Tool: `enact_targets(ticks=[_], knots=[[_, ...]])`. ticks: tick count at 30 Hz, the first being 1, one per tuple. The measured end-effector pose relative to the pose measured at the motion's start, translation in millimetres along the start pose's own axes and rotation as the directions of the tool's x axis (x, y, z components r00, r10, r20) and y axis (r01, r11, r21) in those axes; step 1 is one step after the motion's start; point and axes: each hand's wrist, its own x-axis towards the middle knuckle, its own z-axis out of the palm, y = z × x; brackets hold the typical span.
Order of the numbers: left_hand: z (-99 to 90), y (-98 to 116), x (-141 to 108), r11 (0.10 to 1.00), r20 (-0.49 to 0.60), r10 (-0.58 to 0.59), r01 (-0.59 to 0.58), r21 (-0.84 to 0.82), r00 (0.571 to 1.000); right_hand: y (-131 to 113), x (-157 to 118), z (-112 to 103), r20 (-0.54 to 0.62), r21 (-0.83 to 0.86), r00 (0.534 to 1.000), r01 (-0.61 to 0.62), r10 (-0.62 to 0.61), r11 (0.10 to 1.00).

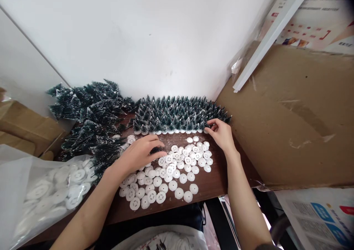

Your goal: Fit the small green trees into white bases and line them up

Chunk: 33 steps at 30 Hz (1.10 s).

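My right hand [221, 134] is at the right end of the front row of standing miniature snowy Christmas trees [171, 113]. Its thumb and fingers pinch at a tree there by its white base, partly hidden by the fingers. Above the brown tabletop my left hand [142, 152] is curled, with a dark, bristly miniature tree [157, 150] showing between thumb and fingers. Just below and beside it lie many loose round white plastic bases [173, 185], some with their slotted undersides up.
Loose miniature trees [91, 106] lie heaped at the left. A clear plastic bag [52, 191] of white bases sits in front of them. A white wall [138, 40] stands behind, and a large cardboard box [298, 121] bounds the right side.
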Motion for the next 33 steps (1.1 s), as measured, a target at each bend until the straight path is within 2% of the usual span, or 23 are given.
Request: enact_targets(ticks=[5, 15, 24, 33], knots=[[0.6, -0.4, 0.1, 1.0, -0.009, -0.002, 0.002, -0.011, 1.0, 1.7, 1.2, 2.4, -0.002, 0.051, 1.0, -0.007, 0.007, 0.999], [1.4, -1.2, 0.5, 1.0, -0.028, 0.01, -0.011, -0.026, 1.0, 2.3, 0.2, 1.6, 0.04, -0.032, 0.999, 0.018, -0.017, 0.999], [0.4, -1.2, 0.2, 0.999, 0.027, -0.008, 0.007, 0.037, 1.0, 7.1, 1.7, -1.0, -0.072, 0.045, 0.996, -0.044, 0.047, 0.998], [1.2, -1.7, 1.1, 0.999, 0.04, -0.004, 0.002, 0.052, 0.999, 0.7, 1.0, -2.7, -0.028, 0.033, 0.993, -0.114, 0.115, 0.993]])
